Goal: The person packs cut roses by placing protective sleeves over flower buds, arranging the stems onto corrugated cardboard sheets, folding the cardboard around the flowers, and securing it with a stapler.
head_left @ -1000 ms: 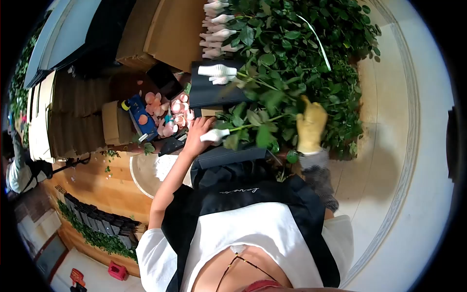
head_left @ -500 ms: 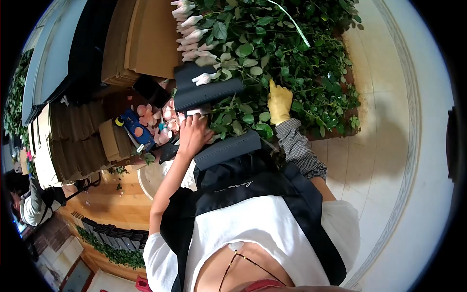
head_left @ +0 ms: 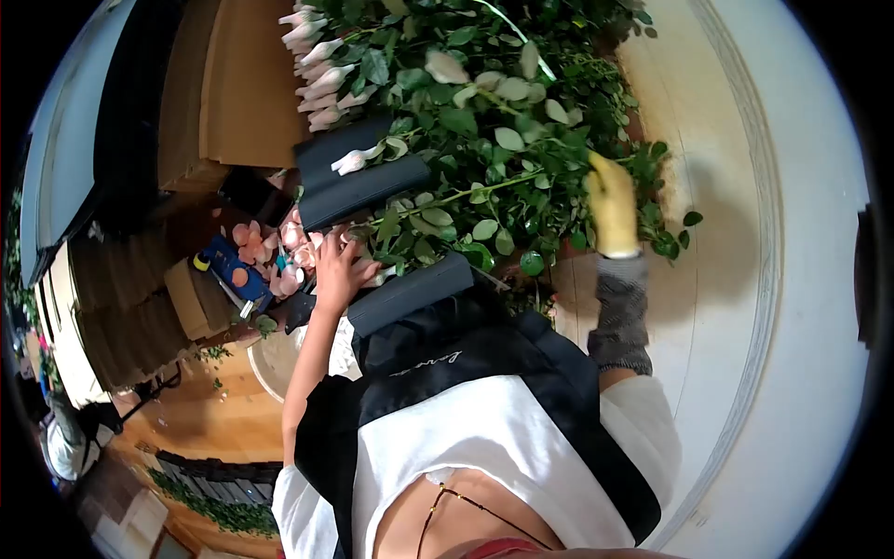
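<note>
My bare left hand (head_left: 339, 268) is closed around a pink rose head, between two dark padded blocks; the fingers partly hide the bloom. A long leafy rose stem (head_left: 466, 193) runs from there to the right. At its far end my right hand (head_left: 613, 207), in a yellow glove, has its fingers curled on the stem among the leaves, slightly blurred. One sleeved pink rosebud (head_left: 354, 160) rests on the upper dark block (head_left: 368, 191). Another pale bud (head_left: 380, 277) lies beside my left hand, above the lower dark block (head_left: 414, 295).
More sleeved rosebuds (head_left: 323, 82) line the upper left of the leafy pile. Loose pink petals (head_left: 250, 244) and a blue tool (head_left: 233, 265) lie left of my left hand. Stacked cardboard (head_left: 256, 84) stands behind, and a white bucket (head_left: 272, 363) below. Another person (head_left: 70, 438) is far left.
My right hand has moved right, toward the stem ends, and the leaves above have shifted. My left hand stays at the rose head. The whole view has swung slightly.
</note>
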Demonstrator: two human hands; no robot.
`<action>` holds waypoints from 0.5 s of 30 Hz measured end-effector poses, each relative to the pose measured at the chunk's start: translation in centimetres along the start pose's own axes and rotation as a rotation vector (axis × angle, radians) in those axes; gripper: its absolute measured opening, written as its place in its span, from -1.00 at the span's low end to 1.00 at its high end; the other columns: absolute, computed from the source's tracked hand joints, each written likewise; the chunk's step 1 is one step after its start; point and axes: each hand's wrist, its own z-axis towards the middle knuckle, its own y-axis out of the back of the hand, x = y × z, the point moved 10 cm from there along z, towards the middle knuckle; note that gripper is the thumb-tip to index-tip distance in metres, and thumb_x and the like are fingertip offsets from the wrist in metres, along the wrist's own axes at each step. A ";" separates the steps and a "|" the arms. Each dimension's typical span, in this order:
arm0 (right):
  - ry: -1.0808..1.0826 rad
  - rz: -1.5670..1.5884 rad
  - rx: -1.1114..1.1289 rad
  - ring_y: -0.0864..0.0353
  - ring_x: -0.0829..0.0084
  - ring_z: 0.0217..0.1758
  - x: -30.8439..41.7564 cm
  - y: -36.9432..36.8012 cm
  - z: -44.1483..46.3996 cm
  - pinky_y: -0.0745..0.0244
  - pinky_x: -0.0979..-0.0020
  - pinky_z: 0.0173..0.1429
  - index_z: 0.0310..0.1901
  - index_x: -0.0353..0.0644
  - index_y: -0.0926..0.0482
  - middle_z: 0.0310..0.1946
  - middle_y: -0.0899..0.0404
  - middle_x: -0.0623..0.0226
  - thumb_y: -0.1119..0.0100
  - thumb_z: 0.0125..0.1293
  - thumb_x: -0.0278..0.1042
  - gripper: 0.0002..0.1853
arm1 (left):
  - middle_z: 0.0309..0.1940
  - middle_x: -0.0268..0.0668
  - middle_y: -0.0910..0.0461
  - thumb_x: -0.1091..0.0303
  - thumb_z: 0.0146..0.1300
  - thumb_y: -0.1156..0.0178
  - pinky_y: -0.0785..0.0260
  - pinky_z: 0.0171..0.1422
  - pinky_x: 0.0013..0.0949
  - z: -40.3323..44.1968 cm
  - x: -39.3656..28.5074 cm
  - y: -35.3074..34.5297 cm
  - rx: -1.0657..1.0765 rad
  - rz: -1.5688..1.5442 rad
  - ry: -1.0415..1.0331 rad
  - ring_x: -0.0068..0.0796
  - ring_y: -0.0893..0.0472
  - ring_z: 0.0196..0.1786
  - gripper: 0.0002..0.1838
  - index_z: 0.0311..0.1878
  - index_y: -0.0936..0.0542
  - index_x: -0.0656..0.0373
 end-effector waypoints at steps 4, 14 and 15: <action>-0.031 0.074 0.028 -0.60 0.06 0.20 1.7 4.8 1.3 -0.48 0.22 0.33 0.15 -0.19 -0.63 0.12 -0.64 0.08 -0.15 0.23 -0.78 -0.53 | 0.27 -0.09 -0.44 0.08 -0.05 -0.55 -0.24 0.37 0.05 0.1 0.0 0.1 -0.003 -0.025 0.016 0.00 -0.42 0.32 -0.41 0.06 -0.62 0.10; 0.308 -0.035 0.348 -0.73 0.16 -0.16 8.5 -13.1 -0.8 -0.66 0.28 -0.07 0.04 0.00 -0.73 -0.19 -0.74 0.15 -0.16 0.22 -0.65 -0.59 | 0.19 -0.01 -0.49 0.06 -0.05 -0.57 -0.21 0.41 0.02 -1.2 1.4 -1.7 -0.023 -0.117 0.108 0.07 -0.42 0.32 -0.35 0.13 -0.65 0.09; 0.217 -0.048 0.439 -0.73 0.16 -0.16 7.1 -15.3 -1.7 -0.65 0.27 -0.08 0.03 0.00 -0.71 -0.08 -0.75 0.18 -0.14 0.21 -0.60 -0.62 | 0.15 -0.03 -0.50 0.09 -0.05 -0.57 -0.23 0.38 0.00 -1.2 1.4 -1.3 -0.060 -0.192 0.121 0.07 -0.44 0.27 -0.35 0.14 -0.64 0.08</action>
